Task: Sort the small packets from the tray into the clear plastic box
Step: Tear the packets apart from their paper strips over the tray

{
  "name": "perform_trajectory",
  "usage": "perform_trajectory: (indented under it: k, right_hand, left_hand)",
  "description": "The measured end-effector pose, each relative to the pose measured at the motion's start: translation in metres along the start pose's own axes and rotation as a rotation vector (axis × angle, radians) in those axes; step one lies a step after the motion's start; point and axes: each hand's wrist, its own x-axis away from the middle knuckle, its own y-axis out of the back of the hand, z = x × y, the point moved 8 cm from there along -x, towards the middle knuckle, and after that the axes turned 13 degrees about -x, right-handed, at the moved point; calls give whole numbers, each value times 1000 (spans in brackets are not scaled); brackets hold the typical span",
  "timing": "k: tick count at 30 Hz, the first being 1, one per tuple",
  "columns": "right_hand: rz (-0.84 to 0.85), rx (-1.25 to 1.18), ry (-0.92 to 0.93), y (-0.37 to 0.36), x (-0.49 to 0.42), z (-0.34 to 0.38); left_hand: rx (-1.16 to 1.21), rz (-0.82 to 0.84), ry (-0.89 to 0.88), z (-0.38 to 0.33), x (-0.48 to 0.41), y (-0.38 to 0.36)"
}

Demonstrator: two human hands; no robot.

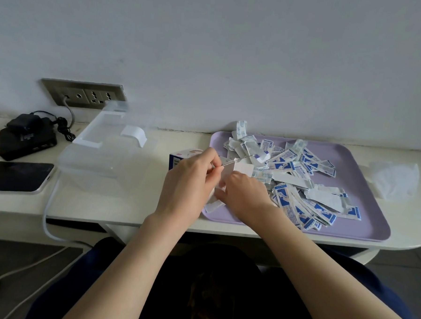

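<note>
A lilac tray [361, 230] on the white table holds a heap of several small white-and-blue packets [298, 186]. My left hand [191, 180] pinches thin metal tweezers [236, 160] that reach toward the heap. My right hand [242, 192] holds white packets [240, 169] at the tray's left edge; its fingertips are hidden under them. The clear plastic box [99, 158] stands left of my hands with its lid [109, 124] raised toward the wall.
A small blue-and-white carton [180, 156] sits behind my left hand. A phone [16, 176], a black device [25, 137] with a cable, and a wall socket [83, 94] are at the left. Crumpled white plastic [393, 181] lies right of the tray.
</note>
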Motion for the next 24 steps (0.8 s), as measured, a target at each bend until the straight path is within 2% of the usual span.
perform_trajectory:
  k: [8, 15, 21, 24]
  right_hand:
    - [-8, 107, 104, -3, 2, 10]
    - [142, -47, 232, -6, 11, 13]
    - [113, -65, 260, -4, 12, 12]
    - [133, -189, 210, 0, 9, 8]
  left_hand:
    - [13, 21, -4, -1, 0, -3]
    - [42, 1, 37, 9, -3, 2]
    - [126, -22, 44, 14, -5, 4]
    - [140, -34, 28, 14, -4, 7]
